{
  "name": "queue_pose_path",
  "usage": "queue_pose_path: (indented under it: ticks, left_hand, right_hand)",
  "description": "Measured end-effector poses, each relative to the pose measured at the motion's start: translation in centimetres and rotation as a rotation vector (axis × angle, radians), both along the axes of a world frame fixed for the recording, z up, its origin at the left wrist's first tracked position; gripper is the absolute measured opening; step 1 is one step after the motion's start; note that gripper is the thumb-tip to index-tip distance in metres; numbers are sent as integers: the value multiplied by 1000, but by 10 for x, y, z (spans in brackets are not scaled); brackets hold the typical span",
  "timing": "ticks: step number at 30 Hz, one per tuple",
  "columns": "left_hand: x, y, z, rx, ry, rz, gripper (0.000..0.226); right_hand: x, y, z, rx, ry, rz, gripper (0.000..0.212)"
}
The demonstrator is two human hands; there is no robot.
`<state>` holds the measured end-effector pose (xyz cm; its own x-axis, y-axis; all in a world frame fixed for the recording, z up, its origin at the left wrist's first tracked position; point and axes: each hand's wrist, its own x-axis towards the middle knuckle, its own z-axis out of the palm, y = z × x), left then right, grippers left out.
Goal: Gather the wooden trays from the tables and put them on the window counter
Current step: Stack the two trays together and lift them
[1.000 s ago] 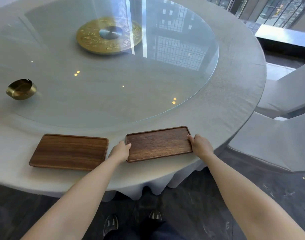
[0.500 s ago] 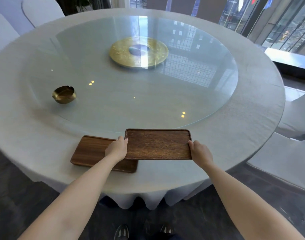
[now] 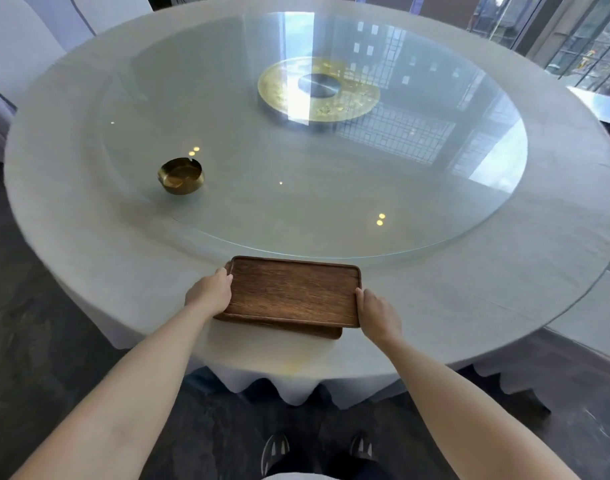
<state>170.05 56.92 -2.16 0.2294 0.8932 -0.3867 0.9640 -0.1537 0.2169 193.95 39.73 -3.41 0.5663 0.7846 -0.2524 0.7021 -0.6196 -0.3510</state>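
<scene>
A dark wooden tray (image 3: 293, 292) is held over the near edge of the round table (image 3: 469, 306). My left hand (image 3: 210, 292) grips its left short end and my right hand (image 3: 378, 315) grips its right short end. Directly underneath lies a second wooden tray (image 3: 326, 332), almost wholly covered; only its front edge and right corner show. Whether the upper tray rests on the lower one or hovers just above it, I cannot tell.
A glass turntable (image 3: 435, 202) with a gold centre disc (image 3: 352, 102) covers most of the table. A brass ashtray (image 3: 181, 176) sits on the glass at left. White-covered chairs (image 3: 16, 39) stand at the far left. A window ledge (image 3: 604, 105) lies at the right.
Both hands carried the right-hand tray leftward; it now sits squarely over the other tray instead of overlapping only its right end. The view also shifted left.
</scene>
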Motion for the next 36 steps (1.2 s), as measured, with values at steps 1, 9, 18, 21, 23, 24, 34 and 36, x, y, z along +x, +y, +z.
queue_pose_path:
  ticks: [1,9,18,21,23,24,34,36]
  left_hand:
    - [-3,3,-3,-9,9,-8,41]
    - [-10,17,-21,-9,53,-40,40]
    - [-12,22,-26,-7,89,-33,39]
    - [-14,21,-25,-10,94,-35,40]
    - [-14,21,-25,-8,95,-34,40]
    - [-14,21,-25,-6,96,-35,40]
    - [-13,21,-28,-82,2,31,46]
    - [-13,21,-29,-124,-56,58,49]
  right_hand:
    - [-5,1,-3,-7,-4,-3,49]
    - [-22,6,-15,-61,-50,-22,45]
    - [-30,10,-20,-87,-46,-41,47]
    - [-31,10,-19,-100,-45,-30,47]
    - [-31,10,-18,-112,-30,-34,48]
    - [-31,10,-17,-119,-20,-38,48]
    - [-34,8,-8,-128,96,-107,43]
    - [-36,10,-8,-66,222,-215,39]
